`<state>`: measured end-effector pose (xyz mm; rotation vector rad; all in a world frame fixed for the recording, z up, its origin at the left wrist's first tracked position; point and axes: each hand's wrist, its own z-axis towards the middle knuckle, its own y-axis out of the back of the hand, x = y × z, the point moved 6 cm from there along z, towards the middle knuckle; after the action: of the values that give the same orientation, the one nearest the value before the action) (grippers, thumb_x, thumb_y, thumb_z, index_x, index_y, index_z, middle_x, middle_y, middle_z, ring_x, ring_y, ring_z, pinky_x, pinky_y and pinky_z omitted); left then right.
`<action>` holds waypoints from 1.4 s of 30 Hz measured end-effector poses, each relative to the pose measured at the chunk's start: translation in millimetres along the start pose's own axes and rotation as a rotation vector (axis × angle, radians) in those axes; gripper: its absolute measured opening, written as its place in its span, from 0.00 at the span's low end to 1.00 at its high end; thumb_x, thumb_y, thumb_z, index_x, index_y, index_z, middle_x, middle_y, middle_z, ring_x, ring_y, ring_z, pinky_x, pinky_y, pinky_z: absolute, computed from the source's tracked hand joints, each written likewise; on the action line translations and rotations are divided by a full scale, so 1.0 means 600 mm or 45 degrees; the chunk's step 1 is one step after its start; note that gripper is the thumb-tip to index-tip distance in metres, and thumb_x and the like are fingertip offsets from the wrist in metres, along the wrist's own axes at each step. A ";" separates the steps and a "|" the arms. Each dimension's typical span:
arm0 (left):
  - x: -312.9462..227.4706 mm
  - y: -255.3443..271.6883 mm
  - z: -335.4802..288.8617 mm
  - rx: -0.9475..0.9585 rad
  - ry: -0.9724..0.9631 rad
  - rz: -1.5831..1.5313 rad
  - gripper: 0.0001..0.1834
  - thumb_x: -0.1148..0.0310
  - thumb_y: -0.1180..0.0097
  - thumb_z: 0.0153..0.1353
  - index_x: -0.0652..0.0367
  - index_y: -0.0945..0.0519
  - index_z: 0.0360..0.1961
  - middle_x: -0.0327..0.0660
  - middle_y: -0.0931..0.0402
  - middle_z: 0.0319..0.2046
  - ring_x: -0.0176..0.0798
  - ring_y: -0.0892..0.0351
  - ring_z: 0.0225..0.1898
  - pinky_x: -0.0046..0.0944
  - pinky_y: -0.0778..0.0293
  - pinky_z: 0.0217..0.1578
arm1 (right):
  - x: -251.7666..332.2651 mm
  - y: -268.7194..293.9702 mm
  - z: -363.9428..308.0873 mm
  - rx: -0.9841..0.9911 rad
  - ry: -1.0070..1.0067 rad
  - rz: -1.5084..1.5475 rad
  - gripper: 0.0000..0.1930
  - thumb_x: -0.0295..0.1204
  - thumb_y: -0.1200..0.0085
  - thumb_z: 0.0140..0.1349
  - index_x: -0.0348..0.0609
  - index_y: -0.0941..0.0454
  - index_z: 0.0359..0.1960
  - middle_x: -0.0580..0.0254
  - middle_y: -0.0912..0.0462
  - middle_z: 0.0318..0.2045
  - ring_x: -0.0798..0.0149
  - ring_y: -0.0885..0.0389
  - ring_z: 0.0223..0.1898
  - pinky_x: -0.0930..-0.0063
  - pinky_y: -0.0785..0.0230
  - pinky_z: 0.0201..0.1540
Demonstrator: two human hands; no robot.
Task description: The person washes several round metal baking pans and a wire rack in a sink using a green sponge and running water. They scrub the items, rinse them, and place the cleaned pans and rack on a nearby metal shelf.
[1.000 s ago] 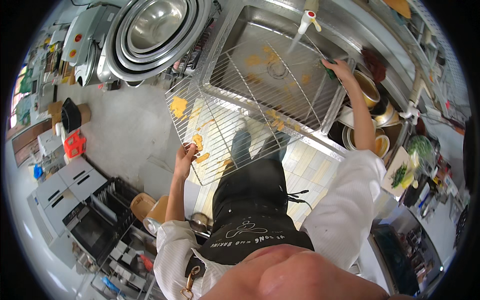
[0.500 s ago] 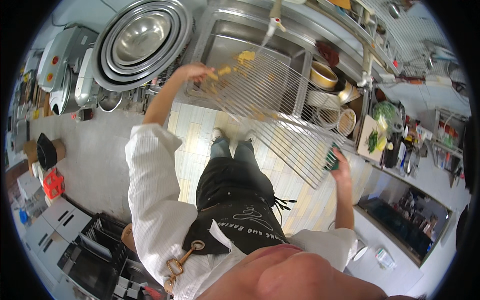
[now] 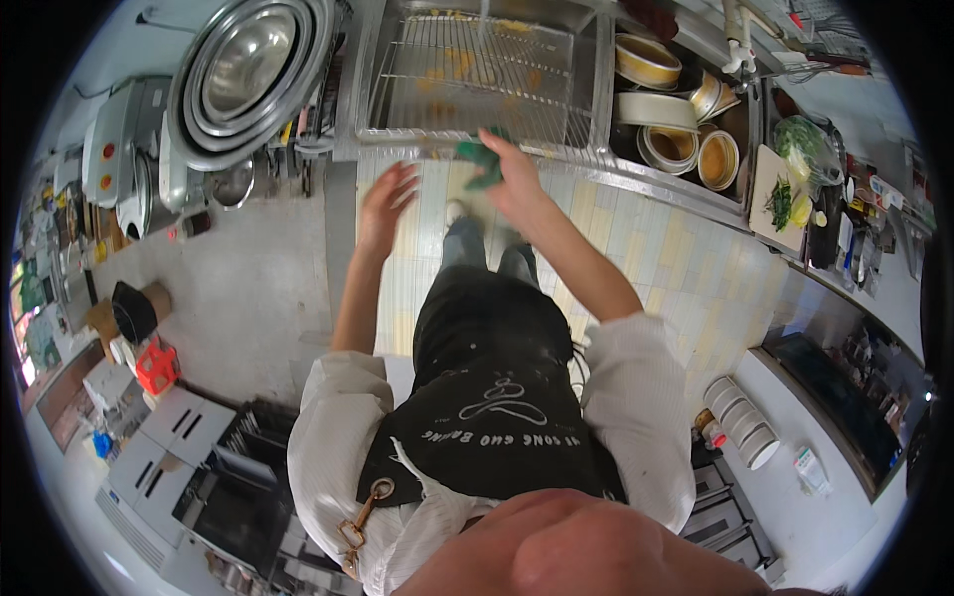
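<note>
Head, pad [image 3: 483, 171] in right hand [image 3: 513, 179], rack [image 3: 477, 83] beyond

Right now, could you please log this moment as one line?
left hand: open, seemingly empty; right hand: holding green pad; rack: in sink; bowls: nested, left of sink; tins: right of sink

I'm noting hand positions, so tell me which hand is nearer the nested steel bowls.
Left. The left hand is to the right of the nested steel bowls, apart from them; the right hand, holding the green pad, is farther right.
</note>
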<state>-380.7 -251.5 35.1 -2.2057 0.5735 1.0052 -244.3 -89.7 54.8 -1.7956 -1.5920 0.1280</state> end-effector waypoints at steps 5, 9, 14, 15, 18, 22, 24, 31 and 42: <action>-0.032 -0.077 0.035 0.171 -0.080 -0.428 0.30 0.48 0.54 0.69 0.56 0.38 0.64 0.48 0.34 0.63 0.49 0.32 0.62 0.53 0.37 0.60 | -0.061 -0.050 0.032 0.080 0.129 -0.521 0.13 0.26 0.35 0.55 0.42 0.22 0.42 0.64 0.18 0.39 0.68 0.20 0.40 0.71 0.30 0.40; -0.078 -0.119 0.060 0.042 -0.258 -0.428 0.32 0.66 0.45 0.66 0.60 0.46 0.64 0.53 0.34 0.58 0.59 0.27 0.57 0.57 0.28 0.55 | 0.013 -0.005 0.011 0.395 0.177 -0.939 0.19 0.29 0.34 0.55 0.42 0.22 0.48 0.65 0.18 0.42 0.70 0.22 0.42 0.73 0.31 0.45; -0.090 -0.112 0.092 0.187 -0.188 -0.644 0.26 0.81 0.44 0.59 0.69 0.45 0.53 0.59 0.35 0.51 0.68 0.27 0.55 0.61 0.26 0.57 | 0.161 0.237 0.012 0.088 0.839 -1.647 0.20 0.31 0.38 0.56 0.40 0.22 0.51 0.58 0.17 0.43 0.61 0.18 0.43 0.67 0.29 0.48; -0.097 -0.124 0.094 0.202 -0.182 -0.649 0.25 0.81 0.44 0.60 0.68 0.45 0.52 0.59 0.35 0.52 0.68 0.28 0.55 0.61 0.26 0.57 | 0.202 0.304 0.025 -0.128 1.058 -1.739 0.19 0.31 0.39 0.57 0.40 0.22 0.51 0.55 0.17 0.45 0.57 0.19 0.45 0.65 0.29 0.49; -0.124 -0.142 0.085 0.191 -0.174 -0.625 0.14 0.78 0.47 0.62 0.67 0.35 0.46 0.61 0.33 0.52 0.68 0.29 0.56 0.61 0.28 0.59 | 0.279 0.345 0.022 -0.472 1.564 -1.964 0.20 0.30 0.42 0.60 0.41 0.24 0.54 0.50 0.20 0.50 0.47 0.23 0.53 0.60 0.30 0.55; -0.162 -0.210 0.097 0.266 -0.131 -0.521 0.12 0.72 0.53 0.67 0.73 0.32 0.44 0.64 0.33 0.55 0.64 0.33 0.61 0.56 0.35 0.65 | 0.251 0.463 0.115 -0.374 1.313 -2.461 0.26 0.40 0.44 0.62 0.44 0.30 0.61 0.51 0.27 0.60 0.48 0.31 0.63 0.57 0.35 0.62; -0.179 -0.217 0.092 0.281 -0.148 -0.444 0.27 0.69 0.55 0.68 0.85 0.41 0.57 0.70 0.37 0.58 0.62 0.36 0.63 0.53 0.39 0.68 | 0.209 0.463 0.106 -0.370 1.438 -2.587 0.35 0.45 0.46 0.64 0.40 0.40 0.68 0.47 0.38 0.67 0.46 0.43 0.69 0.49 0.45 0.67; -0.206 -0.211 0.101 0.301 -0.157 -0.417 0.28 0.69 0.55 0.68 0.80 0.44 0.62 0.70 0.42 0.61 0.62 0.40 0.66 0.52 0.40 0.68 | 0.063 0.338 0.122 -0.257 1.371 -2.294 0.47 0.54 0.52 0.64 0.22 0.54 0.68 0.32 0.53 0.70 0.37 0.59 0.73 0.45 0.65 0.72; -0.232 -0.198 0.102 0.299 -0.094 -0.492 0.27 0.68 0.50 0.62 0.72 0.39 0.59 0.69 0.48 0.64 0.71 0.48 0.68 0.56 0.43 0.69 | -0.103 0.105 0.232 -1.063 1.140 -1.877 0.49 0.54 0.56 0.65 0.15 0.58 0.67 0.22 0.62 0.69 0.30 0.66 0.72 0.41 0.72 0.72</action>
<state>-424.1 -108.2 156.9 -1.9614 0.2056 0.7687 -278.5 -82.0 -106.1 -0.4402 -1.8564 -1.8887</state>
